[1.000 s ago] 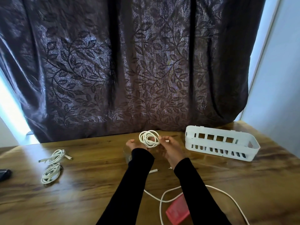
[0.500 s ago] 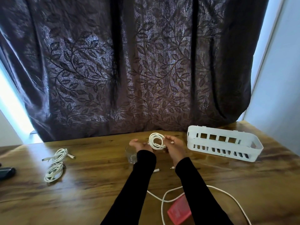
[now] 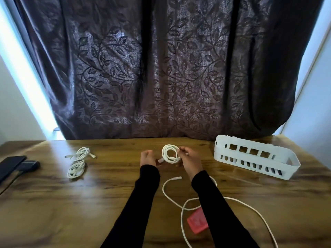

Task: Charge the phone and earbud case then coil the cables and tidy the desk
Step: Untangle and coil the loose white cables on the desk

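Right hand [image 3: 189,158] pinches the white coil [image 3: 170,154] at its right edge, held up just above the surface [image 3: 53,203]; left hand [image 3: 147,158] curled, gripping the coil's plug end at lower left, though blur hides the exact hold; a second ago the coil sat between both hands much the same, so winding looks done and only the tail is being secured; two finished coils [image 3: 77,162] lie well apart to the left; basket [image 3: 254,156] stands to the right, nothing visible in it; a loose cable [image 3: 182,208] sprawls near the sleeves, partly over a pink case [image 3: 197,222]; likely next to be wound; phone [image 3: 10,165] at far left edge.
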